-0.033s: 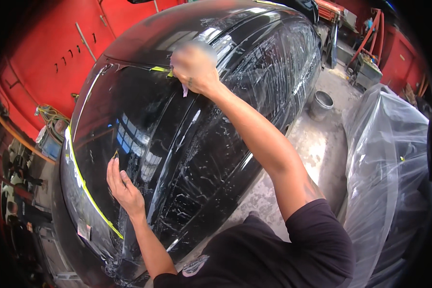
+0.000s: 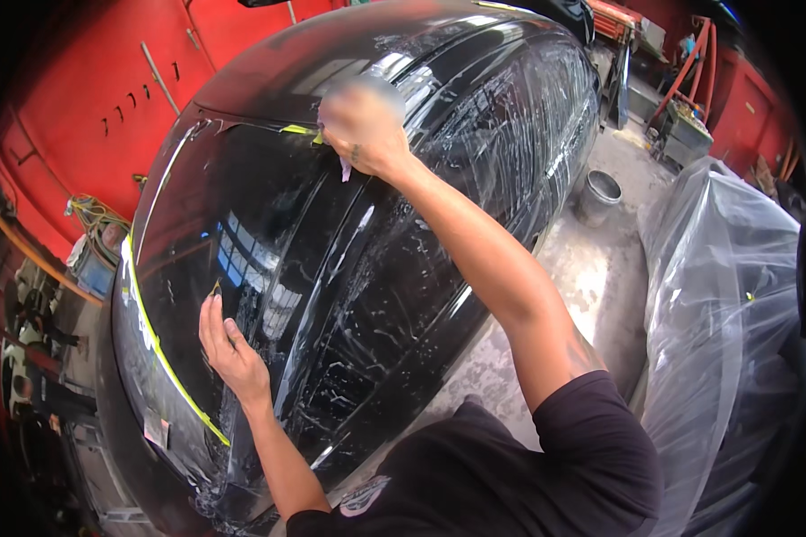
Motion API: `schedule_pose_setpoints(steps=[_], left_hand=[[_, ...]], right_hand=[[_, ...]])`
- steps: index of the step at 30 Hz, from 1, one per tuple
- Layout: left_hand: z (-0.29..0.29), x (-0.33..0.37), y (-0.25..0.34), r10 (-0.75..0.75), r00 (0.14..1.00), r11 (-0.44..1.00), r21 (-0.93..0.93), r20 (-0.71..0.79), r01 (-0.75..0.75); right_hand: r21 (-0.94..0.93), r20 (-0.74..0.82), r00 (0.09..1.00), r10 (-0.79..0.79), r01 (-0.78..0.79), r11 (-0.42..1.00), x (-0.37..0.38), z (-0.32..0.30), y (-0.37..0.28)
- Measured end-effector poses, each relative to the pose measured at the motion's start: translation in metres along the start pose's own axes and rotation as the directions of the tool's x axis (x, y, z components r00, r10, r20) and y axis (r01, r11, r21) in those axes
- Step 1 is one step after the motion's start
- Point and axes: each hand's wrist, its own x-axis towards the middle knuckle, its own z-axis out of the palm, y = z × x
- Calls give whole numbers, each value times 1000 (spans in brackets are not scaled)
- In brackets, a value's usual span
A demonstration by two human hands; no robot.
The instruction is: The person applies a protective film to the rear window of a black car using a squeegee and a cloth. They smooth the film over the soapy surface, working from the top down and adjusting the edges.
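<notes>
A black car body (image 2: pixel 269 67) with wet, whitish streaks fills the middle, its dark glass (image 2: pixel 179 259) facing me. My right hand (image 2: pixel 364 130) reaches far forward to the roof edge above the glass. Blur covers much of it, but its fingers look closed on a pale purple sheet (image 2: pixel 346 168) that pokes out below. Yellow tape (image 2: pixel 300 131) lies along the edge beside that hand. My left hand (image 2: pixel 231 349) rests on the glass with fingers stretched out. A tiny dark and yellowish spot shows at its fingertips; I cannot tell what it is.
Clear plastic film (image 2: pixel 519 116) covers the car's right side. More yellow tape (image 2: pixel 166 367) curves along the lower left, near a small pale sheet (image 2: pixel 157 429). A metal bucket (image 2: pixel 599 195) stands on the floor at right, beside a plastic-draped object (image 2: pixel 716 295). Red walls (image 2: pixel 81 98) rise behind.
</notes>
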Motion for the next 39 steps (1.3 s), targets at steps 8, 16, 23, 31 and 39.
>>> schedule_pose_setpoints(steps=[8, 16, 23, 31, 39], left_hand=[[-2, 0, 5, -37, 999, 999, -27, -9, 37], [0, -1, 1, -53, 998, 998, -45, -34, 52], [1, -2, -4, -50, 997, 997, -67, -61, 46], [0, -1, -2, -76, 996, 995, -70, -54, 73], [0, -1, -3, -56, 996, 994, -98, -65, 50]], right_hand=[[21, -19, 1000, -9, 10, 1000, 0, -3, 0], [18, -2, 1000, 2, -2, 1000, -2, -1, 2], [19, -22, 1000, 11, -10, 1000, -1, -2, 1], [46, -68, 997, 18, -15, 999, -1, 2, 1], [48, -55, 997, 46, -43, 998, -2, 2, 3]])
